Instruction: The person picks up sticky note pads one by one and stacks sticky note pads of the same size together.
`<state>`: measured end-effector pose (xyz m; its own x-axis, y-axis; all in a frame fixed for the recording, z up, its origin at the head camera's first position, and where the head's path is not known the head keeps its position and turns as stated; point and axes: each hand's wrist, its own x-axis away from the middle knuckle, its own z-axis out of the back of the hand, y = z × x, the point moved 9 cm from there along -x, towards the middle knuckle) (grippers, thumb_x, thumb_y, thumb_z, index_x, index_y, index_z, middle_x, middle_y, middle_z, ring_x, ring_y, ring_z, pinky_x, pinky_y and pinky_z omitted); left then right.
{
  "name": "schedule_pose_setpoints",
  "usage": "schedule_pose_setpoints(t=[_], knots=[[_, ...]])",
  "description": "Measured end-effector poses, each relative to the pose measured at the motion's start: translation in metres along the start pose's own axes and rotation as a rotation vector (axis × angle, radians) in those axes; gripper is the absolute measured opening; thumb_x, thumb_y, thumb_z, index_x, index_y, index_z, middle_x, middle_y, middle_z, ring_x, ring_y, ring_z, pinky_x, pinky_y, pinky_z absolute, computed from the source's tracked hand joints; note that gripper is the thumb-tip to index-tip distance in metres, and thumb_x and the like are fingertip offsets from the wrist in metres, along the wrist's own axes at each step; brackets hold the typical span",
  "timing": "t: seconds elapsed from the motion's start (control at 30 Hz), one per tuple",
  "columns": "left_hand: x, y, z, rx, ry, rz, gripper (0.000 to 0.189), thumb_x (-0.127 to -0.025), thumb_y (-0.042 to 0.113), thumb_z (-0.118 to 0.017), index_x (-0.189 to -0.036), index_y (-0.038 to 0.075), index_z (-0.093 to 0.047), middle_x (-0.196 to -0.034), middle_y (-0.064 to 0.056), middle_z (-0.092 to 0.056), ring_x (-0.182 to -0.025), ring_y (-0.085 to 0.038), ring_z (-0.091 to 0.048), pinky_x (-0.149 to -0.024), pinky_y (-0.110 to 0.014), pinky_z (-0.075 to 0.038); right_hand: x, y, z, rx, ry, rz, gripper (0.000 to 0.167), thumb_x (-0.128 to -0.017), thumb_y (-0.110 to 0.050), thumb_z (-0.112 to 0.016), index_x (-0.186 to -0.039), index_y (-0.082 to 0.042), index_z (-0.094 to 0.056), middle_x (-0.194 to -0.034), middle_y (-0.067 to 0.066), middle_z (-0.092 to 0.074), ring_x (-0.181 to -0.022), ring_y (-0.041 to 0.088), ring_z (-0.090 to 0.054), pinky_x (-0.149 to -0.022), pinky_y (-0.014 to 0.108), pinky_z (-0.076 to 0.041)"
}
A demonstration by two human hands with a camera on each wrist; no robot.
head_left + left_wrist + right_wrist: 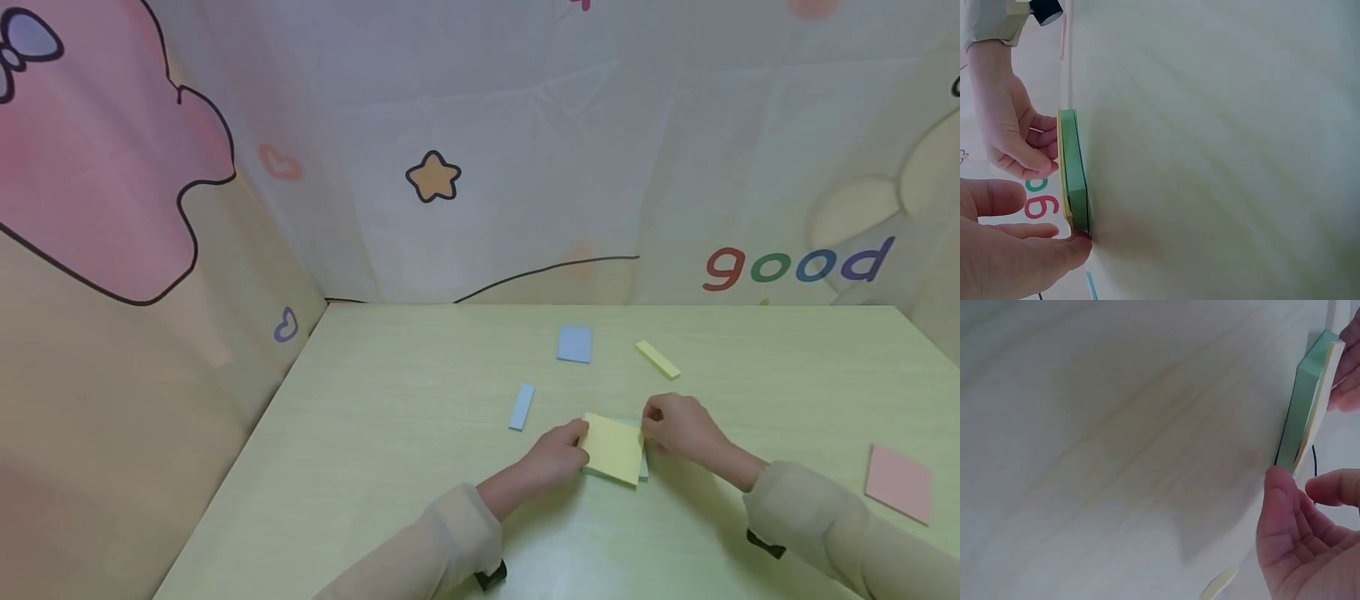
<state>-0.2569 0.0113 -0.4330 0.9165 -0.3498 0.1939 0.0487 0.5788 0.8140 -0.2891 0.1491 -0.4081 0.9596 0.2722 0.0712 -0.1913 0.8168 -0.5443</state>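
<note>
The yellow pad (612, 448) is located toward the near side of the tabletop (360, 458), between the two hands. It lies over the green pad (1075, 162) and is turned slightly relative to it, so that strips of green show along the right and near edges.

Left hand (553, 457): positioned at the left side of the two pads. Grip released; one digit touches the edge of the stack, and a gap separates it from the finger above.

Right hand (682, 429): positioned at the right side of the two pads. Grip released, fingers loosely bent; a fingertip contacts the edge of the stack, with the next digit held apart from it.

Surrounding items: the blue strip (522, 407) lies to the far left of the pads. The blue pad (575, 344) lies flat near the far edge of the tabletop. The yellow strip (658, 360) lies at an angle beyond the right hand. The pink pad (899, 484) lies at the right, well apart from the stack. A printed cloth (510, 192) bearing a star (433, 177) and the word "good" (798, 265) stands behind the far edge.
</note>
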Motion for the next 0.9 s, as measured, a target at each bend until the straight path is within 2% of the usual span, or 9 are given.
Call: schedule_pose_setpoints(t=[0.03,0.1,0.2,0.33,0.47,0.53,0.67,0.77,0.9], knots=[[0.001,0.0,-0.001,-0.001,-0.005,0.004,0.031,-0.075,-0.003,-0.046,-0.105,0.002,-0.051,-0.118,-0.009,-0.053,-0.096,-0.019,-0.046,-0.076,-0.028,-0.04,0.001,0.001,0.0,0.001,-0.011,-0.008,0.013,-0.079,-0.005,-0.048,-0.073,-0.002,-0.059,-0.056,0.002,-0.053,-0.048,0.01,-0.047,-0.046,0.024,-0.038],[0.003,-0.002,-0.002,0.01,-0.014,0.02,0.041,-0.075,-0.002,-0.046,-0.116,0.002,-0.049,-0.128,-0.01,-0.049,-0.105,-0.021,-0.047,-0.081,-0.031,-0.042,0.001,0.004,0.001,0.012,-0.036,-0.024,0.015,-0.079,-0.007,-0.047,-0.072,-0.003,-0.059,-0.05,0.001,-0.05,-0.047,0.011,-0.043,-0.046,0.024,-0.035],[0.007,-0.003,-0.004,0.032,-0.027,0.047,0.055,-0.076,0.0,-0.046,-0.131,0.005,-0.04,-0.139,-0.011,-0.037,-0.124,-0.023,-0.038,-0.099,-0.036,-0.035,0.002,0.009,-0.001,0.024,-0.081,-0.048,0.018,-0.079,-0.009,-0.045,-0.068,-0.004,-0.059,-0.046,-0.002,-0.045,-0.045,0.01,-0.042,-0.046,0.024,-0.035],[0.013,-0.003,-0.007,0.049,-0.047,0.08,0.059,-0.078,0.002,-0.045,-0.136,0.007,-0.033,-0.143,-0.01,-0.03,-0.132,-0.023,-0.027,-0.108,-0.037,-0.023,0.006,0.015,-0.008,-0.019,-0.153,-0.1,0.021,-0.081,-0.011,-0.046,-0.066,-0.004,-0.059,-0.048,-0.002,-0.049,-0.044,0.01,-0.046,-0.044,0.024,-0.04],[0.016,-0.002,-0.008,0.044,-0.043,0.1,0.059,-0.078,0.003,-0.048,-0.136,0.005,-0.033,-0.144,-0.011,-0.028,-0.133,-0.025,-0.023,-0.109,-0.038,-0.019,0.012,0.019,-0.016,-0.107,-0.216,-0.146,0.02,-0.083,-0.011,-0.047,-0.07,-0.003,-0.06,-0.052,0.001,-0.055,-0.046,0.011,-0.052,-0.044,0.026,-0.046],[0.018,-0.003,-0.009,0.056,-0.036,0.115,0.06,-0.078,0.003,-0.05,-0.135,0.005,-0.033,-0.144,-0.012,-0.027,-0.134,-0.026,-0.022,-0.109,-0.039,-0.018,0.013,0.018,-0.019,-0.119,-0.226,-0.146,0.019,-0.082,-0.011,-0.047,-0.07,-0.003,-0.06,-0.052,0.002,-0.056,-0.046,0.012,-0.054,-0.044,0.027,-0.046],[0.021,-0.002,-0.012,0.082,-0.03,0.129,0.063,-0.075,0.002,-0.052,-0.135,0.003,-0.034,-0.144,-0.015,-0.025,-0.133,-0.029,-0.022,-0.109,-0.041,-0.018,0.014,0.014,-0.02,-0.072,-0.219,-0.105,0.018,-0.081,-0.01,-0.046,-0.069,-0.005,-0.058,-0.051,0.0,-0.055,-0.044,0.011,-0.054,-0.043,0.026,-0.044],[0.024,0.0,-0.014,0.094,-0.036,0.12,0.064,-0.074,0.002,-0.053,-0.135,0.003,-0.033,-0.144,-0.016,-0.025,-0.133,-0.03,-0.022,-0.109,-0.042,-0.018,0.014,0.011,-0.02,-0.055,-0.203,-0.075,0.017,-0.082,-0.01,-0.046,-0.07,-0.006,-0.057,-0.05,0.0,-0.055,-0.043,0.011,-0.053,-0.042,0.026,-0.043],[0.025,0.004,-0.014,0.125,-0.041,0.105,0.063,-0.074,0.001,-0.052,-0.135,0.001,-0.033,-0.143,-0.018,-0.025,-0.133,-0.03,-0.021,-0.109,-0.042,-0.017,0.014,0.01,-0.02,-0.063,-0.18,-0.078,0.015,-0.082,-0.01,-0.046,-0.075,-0.005,-0.057,-0.051,0.001,-0.055,-0.043,0.012,-0.053,-0.042,0.026,-0.042]])
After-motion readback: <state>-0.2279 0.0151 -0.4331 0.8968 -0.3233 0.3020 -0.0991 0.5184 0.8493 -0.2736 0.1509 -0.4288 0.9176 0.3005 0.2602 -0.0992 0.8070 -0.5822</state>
